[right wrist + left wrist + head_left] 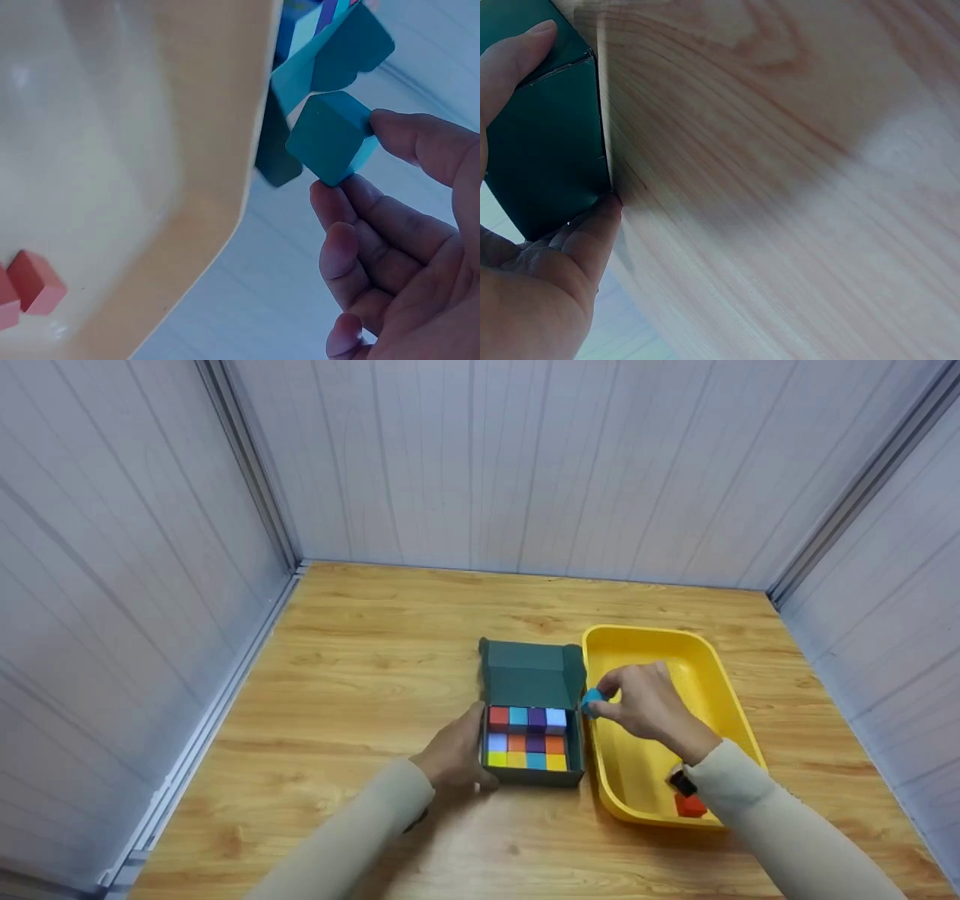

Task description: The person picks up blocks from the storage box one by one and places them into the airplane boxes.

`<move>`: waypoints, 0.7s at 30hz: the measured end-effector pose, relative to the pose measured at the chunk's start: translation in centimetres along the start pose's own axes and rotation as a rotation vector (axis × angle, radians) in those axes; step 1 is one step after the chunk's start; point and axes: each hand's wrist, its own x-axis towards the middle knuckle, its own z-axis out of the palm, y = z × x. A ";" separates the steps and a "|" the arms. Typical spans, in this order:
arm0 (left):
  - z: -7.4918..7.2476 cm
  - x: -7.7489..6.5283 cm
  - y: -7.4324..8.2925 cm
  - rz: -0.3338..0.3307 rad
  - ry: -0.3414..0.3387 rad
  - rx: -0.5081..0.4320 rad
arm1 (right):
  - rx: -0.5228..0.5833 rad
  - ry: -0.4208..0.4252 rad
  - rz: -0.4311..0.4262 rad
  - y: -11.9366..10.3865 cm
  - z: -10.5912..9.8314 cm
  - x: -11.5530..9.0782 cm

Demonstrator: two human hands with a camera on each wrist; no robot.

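A dark green cardboard box (534, 778) stands on the table with its lid (529, 669) folded back. Rows of coloured cubes (517, 742) fill much of it, the back row higher than those in front. My left hand (451, 750) grips the box at its left side, thumb on the front wall, as the left wrist view also shows. Between thumb and fingertips my right hand (643, 701) pinches a blue cube (330, 139), held up over the left rim of a yellow tray (622, 780), close to the box's right edge.
Red cubes (37, 281) lie in the near right corner of the tray, partly hidden by my right wrist in the head view. Tray and box stand side by side on the wooden table (360, 660). Pale panel walls (495, 465) enclose the table at the back and sides.
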 end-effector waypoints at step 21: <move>-0.2 -0.1 0.1 0.043 0.004 0.013 | -0.245 -0.077 -0.262 -8.2 6.0 1.6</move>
